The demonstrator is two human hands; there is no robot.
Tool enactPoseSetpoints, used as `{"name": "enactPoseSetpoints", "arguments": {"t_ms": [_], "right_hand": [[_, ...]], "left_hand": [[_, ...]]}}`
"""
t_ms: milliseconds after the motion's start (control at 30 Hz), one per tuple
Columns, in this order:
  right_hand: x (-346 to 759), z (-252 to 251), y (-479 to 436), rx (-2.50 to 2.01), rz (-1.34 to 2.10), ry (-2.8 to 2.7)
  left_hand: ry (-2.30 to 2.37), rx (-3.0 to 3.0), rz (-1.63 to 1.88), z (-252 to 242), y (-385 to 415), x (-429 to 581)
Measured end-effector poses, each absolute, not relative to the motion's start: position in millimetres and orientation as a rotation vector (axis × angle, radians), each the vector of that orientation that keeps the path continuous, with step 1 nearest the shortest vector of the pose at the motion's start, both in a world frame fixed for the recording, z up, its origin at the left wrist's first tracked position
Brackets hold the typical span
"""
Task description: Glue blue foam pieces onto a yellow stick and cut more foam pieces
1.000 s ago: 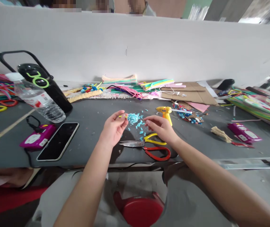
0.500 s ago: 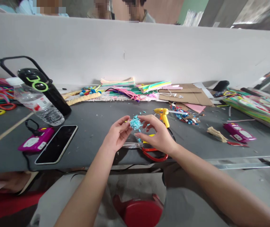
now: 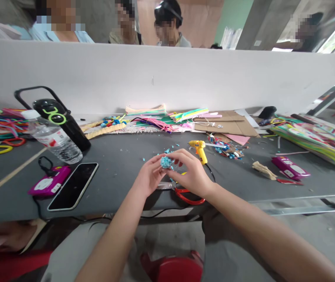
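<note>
A small light-blue ball of many short bits [image 3: 166, 161] is held above the table between both hands. My left hand [image 3: 149, 174] is closed on its left side. From the right, the fingertips and thumb of my right hand [image 3: 189, 168] close on the same ball. Loose blue bits [image 3: 167, 151] lie on the table just behind it. Red-and-yellow-handled scissors [image 3: 191, 197] lie below my right hand, which hides part of them. A yellow glue gun [image 3: 199, 150] rests behind that hand.
To the left are a phone [image 3: 73, 187], a purple device [image 3: 49, 181], a water bottle [image 3: 57, 141] and a black flask [image 3: 76, 129]. Pipe-cleaner bundles [image 3: 317, 137] and another purple device [image 3: 290, 167] are at right. A white partition [image 3: 152, 74] runs behind, with people beyond.
My right hand's fingers have come in from beside the ball to grip it. The ball has turned in my hands. The camera view has tilted up slightly.
</note>
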State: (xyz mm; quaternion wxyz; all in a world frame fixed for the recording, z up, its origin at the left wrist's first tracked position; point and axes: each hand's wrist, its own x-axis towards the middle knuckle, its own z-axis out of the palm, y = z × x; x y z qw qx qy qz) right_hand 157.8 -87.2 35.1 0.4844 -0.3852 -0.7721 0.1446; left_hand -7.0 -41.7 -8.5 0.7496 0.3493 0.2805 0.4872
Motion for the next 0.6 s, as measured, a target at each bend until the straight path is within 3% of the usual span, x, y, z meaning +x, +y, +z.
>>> {"name": "enactPoseSetpoints", "arguments": {"t_ms": [233,600], "right_hand": [[162.7,33.9,-82.8,-0.997,0.369,-1.790],[162.4,31.7,-84.4,-0.917,0.441,-1.839]], "left_hand": [[0.897,1.569,1.236,-0.8,-51.0,-13.2],[1.008,1.798,1.238,3.9,-54.7,-18.5]]}}
